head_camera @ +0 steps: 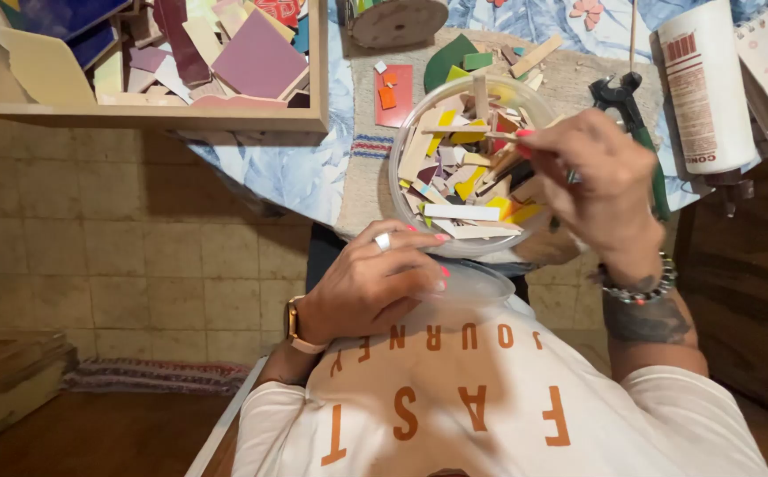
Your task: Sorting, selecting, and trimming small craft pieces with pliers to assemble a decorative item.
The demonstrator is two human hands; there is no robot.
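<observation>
Pinched between thumb and fingertips of my right hand [600, 181] was a thin pale tile strip [488, 134], lifted just over the heap in the clear plastic bowl [406, 205]. My left hand [375, 283] was curled around the bowl's near rim, fingers clasping the wall and steadying it at the table edge above my lap.

To sort well here, I judged it best to lift one piece at a time with a light pinch, keeping the bowl braced so it could not tip off the edge.

Pose: right wrist bent downward, forearm entering from the lower right; left wrist flexed inward, with a ring and a watch showing.

Surroundings: tile nippers [633, 119] lay just beyond the right hand, a white glue bottle [706, 84] farther right, and a wooden tray [150, 117] of larger coloured tile pieces at upper left.
</observation>
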